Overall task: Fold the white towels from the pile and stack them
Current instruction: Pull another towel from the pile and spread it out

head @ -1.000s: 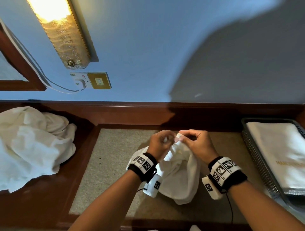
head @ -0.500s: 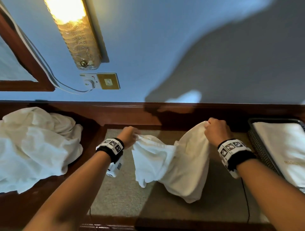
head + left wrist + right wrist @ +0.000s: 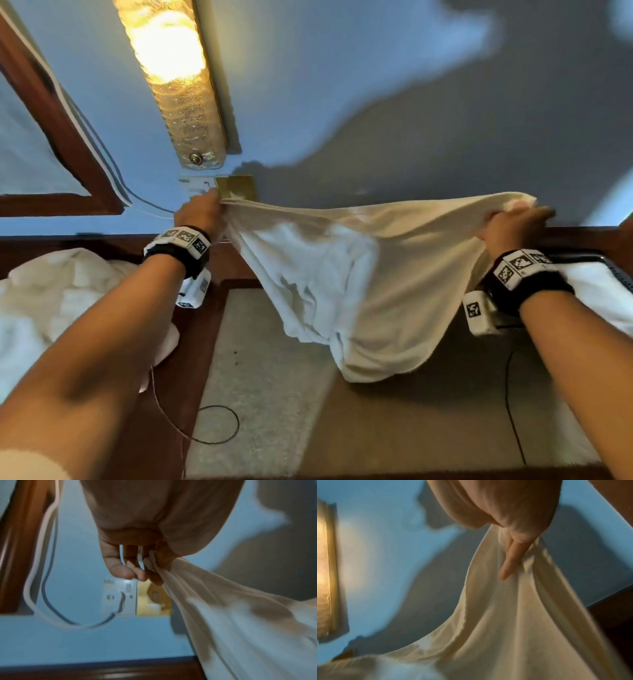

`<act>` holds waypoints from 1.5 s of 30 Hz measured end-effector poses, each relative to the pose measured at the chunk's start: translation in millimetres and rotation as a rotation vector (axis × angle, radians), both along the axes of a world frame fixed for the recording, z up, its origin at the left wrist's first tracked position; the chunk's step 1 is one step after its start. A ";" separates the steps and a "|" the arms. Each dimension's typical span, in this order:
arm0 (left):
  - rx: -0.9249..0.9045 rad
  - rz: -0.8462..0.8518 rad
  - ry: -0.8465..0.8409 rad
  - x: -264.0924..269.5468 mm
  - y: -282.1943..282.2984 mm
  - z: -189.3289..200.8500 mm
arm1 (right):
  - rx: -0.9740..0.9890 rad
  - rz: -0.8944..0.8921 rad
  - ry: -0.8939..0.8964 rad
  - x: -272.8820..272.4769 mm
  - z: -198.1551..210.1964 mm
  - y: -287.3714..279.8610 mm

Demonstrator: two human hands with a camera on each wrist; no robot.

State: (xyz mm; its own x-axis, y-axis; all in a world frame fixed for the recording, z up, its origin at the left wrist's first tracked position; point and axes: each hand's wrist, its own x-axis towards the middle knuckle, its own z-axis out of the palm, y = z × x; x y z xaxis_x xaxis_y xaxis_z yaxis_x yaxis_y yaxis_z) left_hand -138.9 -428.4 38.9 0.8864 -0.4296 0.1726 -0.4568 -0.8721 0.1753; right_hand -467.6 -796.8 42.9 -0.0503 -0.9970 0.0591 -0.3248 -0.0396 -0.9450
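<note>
Towel: white towel (image 3: 346, 274) stretched in the air between both hands, its middle sagging above the table mat (image 3: 253, 370)
Left hand (image 3: 200, 216): pinching one top corner
Right hand (image 3: 513, 228): fingers curled, gripping the other corner
Pile: rumpled towels (image 3: 61, 308) at left; folded stack (image 3: 603, 294) in tray at right

A lit wall lamp (image 3: 174, 82) casts warm glare and big soft shadows; wrist views are motion-blurred.
</note>
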 end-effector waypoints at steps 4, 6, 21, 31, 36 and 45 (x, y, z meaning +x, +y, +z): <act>0.026 0.044 -0.121 -10.4 24.7 57.5 | -0.071 -0.093 -0.086 -26.3 58.2 22.3; 0.057 0.090 -0.160 -20.0 36.3 85.3 | -0.116 -0.103 -0.164 -40.0 74.2 14.5; -0.825 0.373 -0.127 -219.4 103.4 127.2 | -0.219 -0.080 -0.426 -211.1 126.4 50.9; -0.842 0.316 -0.251 -271.7 142.4 196.9 | -0.222 -0.054 -0.608 -242.4 178.4 67.7; -0.719 0.286 -0.224 -241.3 131.8 173.1 | -0.204 -0.109 -0.480 -206.3 151.1 54.4; -0.762 0.425 0.312 -126.2 76.2 -21.5 | 0.031 -0.039 -0.200 -106.5 -16.5 6.9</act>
State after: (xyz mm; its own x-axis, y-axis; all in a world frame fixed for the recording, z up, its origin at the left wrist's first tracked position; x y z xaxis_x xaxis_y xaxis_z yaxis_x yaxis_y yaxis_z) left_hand -265.1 -352.1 17.4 0.9973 0.0732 0.0019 0.0391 -0.5542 0.8314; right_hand -574.1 -789.9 26.4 -0.0970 -0.9952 0.0130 -0.1315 -0.0001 -0.9913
